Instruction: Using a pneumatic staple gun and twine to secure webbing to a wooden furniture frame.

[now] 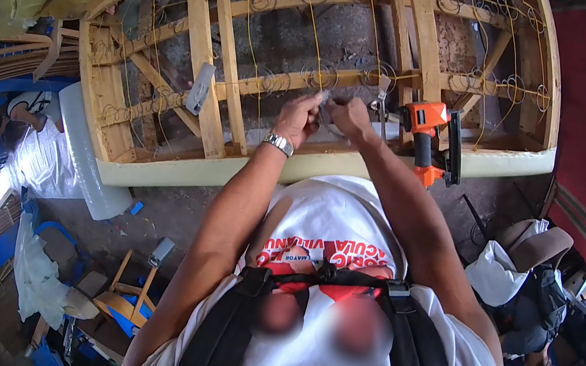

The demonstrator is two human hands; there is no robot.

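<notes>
My left hand [298, 120], with a metal-band watch on its wrist, is closed in a pinch at the near side of a wooden frame [191, 55]. Close beside it, my right hand [351, 120] is closed too, its fingertips almost meeting the left ones. What they pinch is too small to make out. A yellow cord [313, 26] runs across the frame down to my fingers, passing coil springs [273, 81] on the slats. Just right of my right hand lies a metal hand tool [382, 97]. Further right, an orange and black staple gun [427, 134] rests on the frame.
A pale padded edge [200, 173] runs along the frame's near side. A grey block-like piece [201, 88] sits on a left crosspiece. At the left a person in white [47, 154] is bent over. Wood pieces [124, 294] and bags [500, 273] lie on the floor.
</notes>
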